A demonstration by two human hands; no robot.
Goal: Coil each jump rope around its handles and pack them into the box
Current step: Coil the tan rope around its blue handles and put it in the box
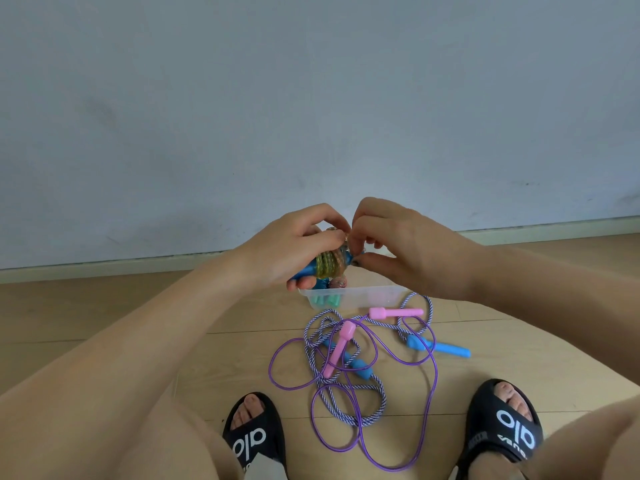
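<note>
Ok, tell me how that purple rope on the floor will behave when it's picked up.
The purple rope probably goes floppy: it lies in loose loops. It likely drags the striped rope along, since they cross. Its pink handles may dangle.

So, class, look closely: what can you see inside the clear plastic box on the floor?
Through the clear box wall, teal handles show at its left end. Something pinkish sits above the rim. The left hand and right hand cover the rest.

Tangled ropes (pixel 346 368) just before box (pixel 360 296).
</note>
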